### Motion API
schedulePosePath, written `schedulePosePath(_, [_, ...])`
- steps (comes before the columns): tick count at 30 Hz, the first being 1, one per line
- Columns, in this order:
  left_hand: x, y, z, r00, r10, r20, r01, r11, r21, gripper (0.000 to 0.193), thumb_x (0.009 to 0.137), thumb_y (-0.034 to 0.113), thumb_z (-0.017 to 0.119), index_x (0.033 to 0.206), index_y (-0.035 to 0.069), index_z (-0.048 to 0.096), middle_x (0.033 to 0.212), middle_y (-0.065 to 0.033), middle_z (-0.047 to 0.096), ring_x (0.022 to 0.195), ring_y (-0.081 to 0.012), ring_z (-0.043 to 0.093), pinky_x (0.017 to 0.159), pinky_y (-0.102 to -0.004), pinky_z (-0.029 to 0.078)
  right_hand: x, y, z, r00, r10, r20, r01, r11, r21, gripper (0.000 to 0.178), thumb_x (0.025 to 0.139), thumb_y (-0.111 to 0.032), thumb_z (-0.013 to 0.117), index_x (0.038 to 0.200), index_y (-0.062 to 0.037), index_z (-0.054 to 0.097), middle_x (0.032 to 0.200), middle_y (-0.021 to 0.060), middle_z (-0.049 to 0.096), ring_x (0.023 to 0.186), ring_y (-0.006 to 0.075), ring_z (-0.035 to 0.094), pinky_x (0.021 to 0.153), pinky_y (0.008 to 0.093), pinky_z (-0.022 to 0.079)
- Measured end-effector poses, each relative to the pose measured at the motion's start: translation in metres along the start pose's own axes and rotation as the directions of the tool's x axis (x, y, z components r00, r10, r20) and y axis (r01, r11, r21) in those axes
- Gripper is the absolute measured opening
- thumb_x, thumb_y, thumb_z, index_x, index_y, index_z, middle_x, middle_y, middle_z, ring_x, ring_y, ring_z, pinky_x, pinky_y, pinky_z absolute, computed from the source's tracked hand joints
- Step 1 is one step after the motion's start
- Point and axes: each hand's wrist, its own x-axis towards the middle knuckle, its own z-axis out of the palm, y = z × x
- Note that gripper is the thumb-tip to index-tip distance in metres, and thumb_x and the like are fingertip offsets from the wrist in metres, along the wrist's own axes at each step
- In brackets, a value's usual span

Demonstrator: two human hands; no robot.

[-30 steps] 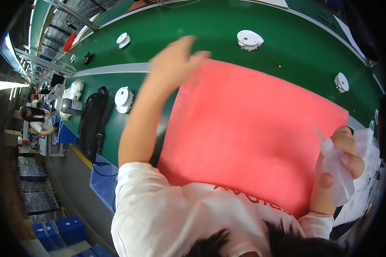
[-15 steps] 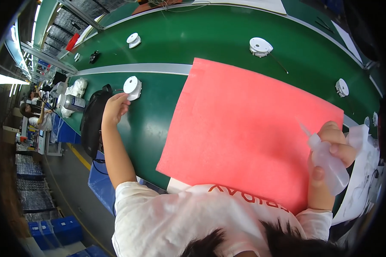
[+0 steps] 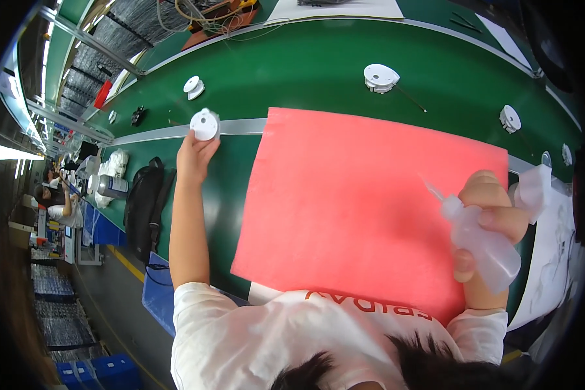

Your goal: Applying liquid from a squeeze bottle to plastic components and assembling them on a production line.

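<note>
My left hand (image 3: 195, 156) is closed on a white round plastic housing (image 3: 205, 125) with a hole in its face, lifted near the metal strip that divides the green bench. On the right, my right hand (image 3: 491, 211) grips a translucent squeeze bottle (image 3: 484, 250), its thin nozzle angled up and to the left above a pink mat (image 3: 344, 208). A white piece, perhaps a cloth (image 3: 534, 193), shows at the far side of my right hand; I cannot tell whether the hand holds it.
More white housings stand on the far green surface (image 3: 292, 71), one at left (image 3: 193, 88), one at centre (image 3: 381, 78), one at right (image 3: 510, 119). A black bag (image 3: 144, 205) and a grey bottle (image 3: 112, 186) lie left of my left arm. White sheets (image 3: 543, 260) are at right.
My left hand has taken hold of the white housing and raised it off the bench, slightly away from me. My right hand and the squeeze bottle have shifted a little left.
</note>
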Motion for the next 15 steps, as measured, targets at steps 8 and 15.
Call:
schedulePosePath(8, [-0.069,0.027,0.155,0.853,0.085,0.515,-0.027,0.993,-0.119,0.043,0.088,0.036,0.039,0.108,-0.003,0.039,0.104,-0.0192,0.05,0.089,-0.0269,0.056,0.075,-0.0373,0.048,0.006,-0.004,0.014,1.0,0.021,-0.005,-0.021,0.999,-0.028,0.048,0.068,-0.036,0.069,0.096,-0.0103,0.04,0.075,0.0091,0.05,0.051,0.0178,0.04,0.049,0.0319,0.03])
schedulePosePath(15, [-0.112,-0.013,0.165,0.495,0.5,0.711,-0.579,0.799,-0.16,0.031,0.071,0.01,0.062,0.096,0.003,0.044,0.094,-0.012,0.054,0.078,-0.0189,0.057,0.063,-0.031,0.048,0.006,-0.011,0.03,0.998,-0.027,-0.052,0.024,0.998,-0.061,0.046,0.07,-0.031,0.068,0.099,-0.0128,0.037,0.077,0.01,0.049,0.054,0.0201,0.042,0.048,0.0327,0.03])
